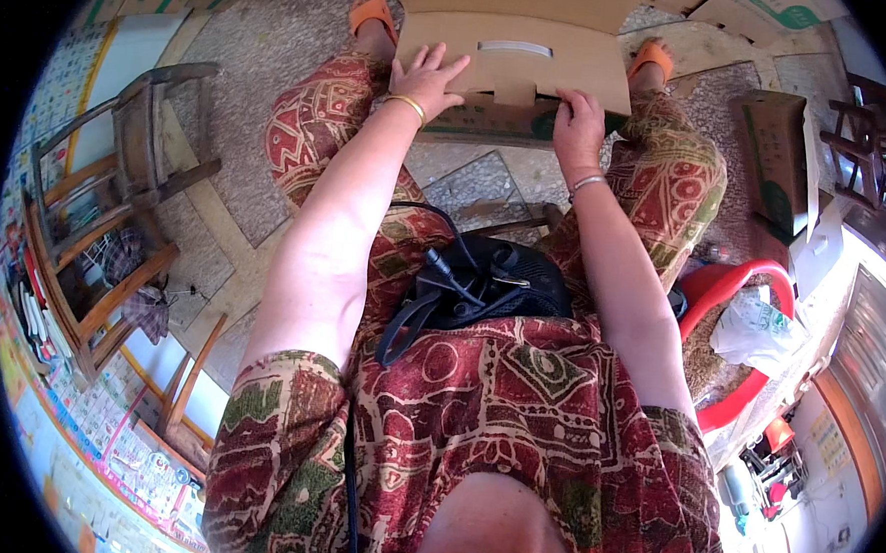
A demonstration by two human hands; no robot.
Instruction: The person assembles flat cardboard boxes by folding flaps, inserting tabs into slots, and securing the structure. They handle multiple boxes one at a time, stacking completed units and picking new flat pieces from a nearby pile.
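Clothing: patterned red, green and tan dress (477, 398) fills the lower middle; matching trousers over both knees.
Pouch: black pouch (493, 284) with cords rests on the lap, between the two forearms; a black cable runs down from it across the dress.
Red chair: red plastic chair (738, 292) just beside the person's right thigh; crumpled white plastic bag (761, 328) lying on its seat.
Wooden chair: wooden chair (145, 136) stands well apart on the person's left, on the patterned floor.
Left hand: left hand (428, 75) lies flat on the cardboard flap, fingers spread, palm down; gold bangle at the wrist.
Right hand: right hand (578, 123) rests at the flap's near edge, fingers together and curled onto the cardboard; thin bracelet at the wrist; whether the thumb grips beneath cannot be told.
Cardboard box: brown cardboard box (519, 65) on the floor between the knees, at the top middle; flap with a slot handle folded toward the person; green print on its near side.
Sandals: orange sandals (372, 12) on either side of the box.
Second box: another cardboard box (775, 154) stands far right, apart.
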